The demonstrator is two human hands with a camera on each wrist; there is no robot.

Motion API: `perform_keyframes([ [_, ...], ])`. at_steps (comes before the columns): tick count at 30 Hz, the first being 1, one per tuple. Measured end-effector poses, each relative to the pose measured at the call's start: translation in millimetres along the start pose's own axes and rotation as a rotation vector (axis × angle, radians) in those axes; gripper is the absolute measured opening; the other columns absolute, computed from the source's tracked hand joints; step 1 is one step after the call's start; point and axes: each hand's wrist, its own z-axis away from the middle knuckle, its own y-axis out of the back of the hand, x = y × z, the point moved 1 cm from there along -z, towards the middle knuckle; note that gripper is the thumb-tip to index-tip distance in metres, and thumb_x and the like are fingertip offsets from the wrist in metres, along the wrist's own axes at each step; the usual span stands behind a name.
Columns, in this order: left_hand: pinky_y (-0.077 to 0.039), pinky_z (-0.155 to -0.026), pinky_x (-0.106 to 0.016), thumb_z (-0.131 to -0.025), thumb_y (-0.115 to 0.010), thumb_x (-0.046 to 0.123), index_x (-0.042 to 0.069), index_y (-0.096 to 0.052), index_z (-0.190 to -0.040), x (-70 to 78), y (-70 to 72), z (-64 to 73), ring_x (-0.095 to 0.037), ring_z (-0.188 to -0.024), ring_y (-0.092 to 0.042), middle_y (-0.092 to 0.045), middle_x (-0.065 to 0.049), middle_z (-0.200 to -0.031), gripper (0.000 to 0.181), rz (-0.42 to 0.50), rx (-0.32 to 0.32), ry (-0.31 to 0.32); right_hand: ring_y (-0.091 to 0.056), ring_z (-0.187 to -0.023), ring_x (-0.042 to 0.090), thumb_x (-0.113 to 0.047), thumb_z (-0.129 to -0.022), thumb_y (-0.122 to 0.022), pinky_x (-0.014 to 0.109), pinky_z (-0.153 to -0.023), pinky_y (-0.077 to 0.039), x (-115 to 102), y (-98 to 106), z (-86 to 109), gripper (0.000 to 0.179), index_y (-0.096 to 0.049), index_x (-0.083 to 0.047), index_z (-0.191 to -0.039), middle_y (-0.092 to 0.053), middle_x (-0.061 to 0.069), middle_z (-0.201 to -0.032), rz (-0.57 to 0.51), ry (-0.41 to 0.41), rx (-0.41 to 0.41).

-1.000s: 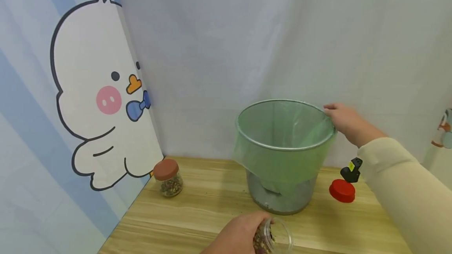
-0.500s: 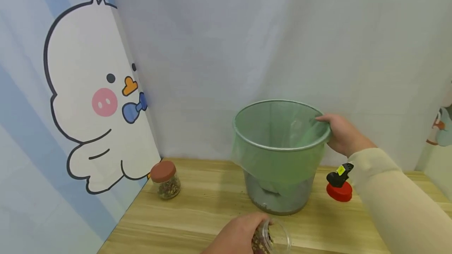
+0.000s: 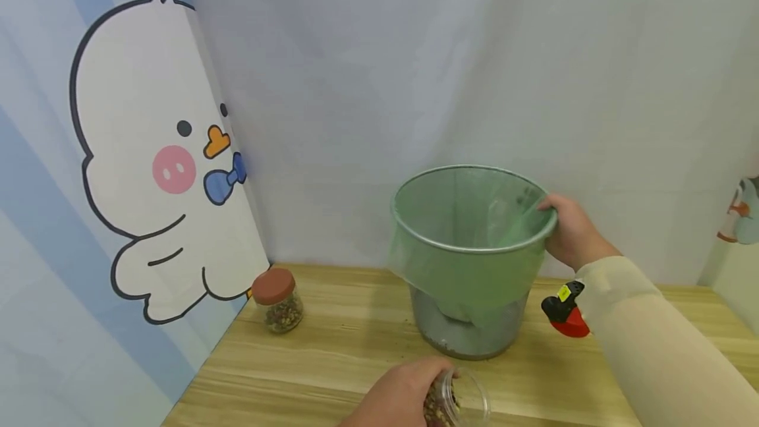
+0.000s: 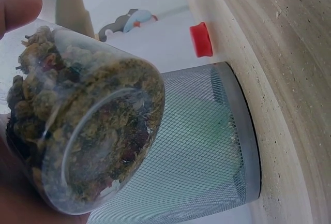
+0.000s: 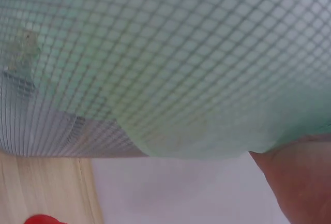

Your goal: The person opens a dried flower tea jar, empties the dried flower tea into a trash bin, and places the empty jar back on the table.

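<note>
My left hand (image 3: 403, 391) grips a clear open jar (image 3: 441, 400) of dried herbs, tilted low at the front with its mouth facing right. In the left wrist view the herb jar (image 4: 98, 115) shows its base, with the dried pieces packed inside. A metal mesh trash can (image 3: 439, 328) stands upright on the table beyond it, lined with a thin green plastic bag (image 3: 462, 275) folded over its rim. My right hand (image 3: 572, 229) holds the can's right rim, thumb over the edge onto the bag. Mesh and bag fill most of the right wrist view, with part of the right hand (image 5: 305, 177) at the lower right.
A second jar (image 3: 277, 302) with a brown lid and dried herbs stands at the table's back left. Right of the can lies a red lid (image 3: 570, 325), partly covered by a black device (image 3: 560, 305) at my right wrist. White cloth (image 3: 332, 117) hangs behind the table.
My right hand has moved down and left at the rim, from straighter fingers to a grip with the thumb over the edge. The left hand and its jar stay nearly still.
</note>
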Motion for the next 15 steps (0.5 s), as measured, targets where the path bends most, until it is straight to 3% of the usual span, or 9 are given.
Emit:
perform_keyframes([
  [3, -0.052, -0.093, -0.030, -0.084, -0.086, 0.045, 0.026, -0.063, -0.133, 1.2, 0.4, 0.3, -0.002, -0.110, -0.059, -0.061, 0.019, -0.119, 0.058, 0.017, 0.007, 0.025, -0.039, -0.108, 0.015, 0.001, -0.096, -0.024, 0.027, -0.091, -0.040, -2.7, -0.5, -1.4, 0.033, -0.039, 0.000, -0.126, -0.039, 0.001, -0.127, 0.033, 0.001, 0.002],
  [8, -0.052, -0.093, -0.031, -0.083, -0.087, 0.044, 0.029, -0.064, -0.132, 3.5, 1.7, 1.2, -0.002, -0.108, -0.060, -0.062, 0.020, -0.118, 0.056, 0.055, -0.001, 0.059, -0.037, -0.115, 0.015, 0.004, -0.089, -0.020, 0.026, -0.094, -0.038, -5.4, -0.2, -2.0, 0.047, -0.029, 0.005, -0.135, -0.034, 0.004, -0.136, 0.098, -0.017, 0.000],
  [15, -0.053, -0.090, -0.031, -0.081, -0.088, 0.043, 0.030, -0.063, -0.133, 2.9, 2.8, 1.6, -0.001, -0.106, -0.060, -0.061, 0.020, -0.118, 0.059, 0.057, -0.014, 0.061, -0.041, -0.108, 0.015, 0.007, -0.087, -0.020, 0.025, -0.090, -0.040, -5.3, -1.7, -2.0, 0.045, -0.029, 0.002, -0.132, -0.038, 0.003, -0.132, 0.009, -0.008, -0.019],
])
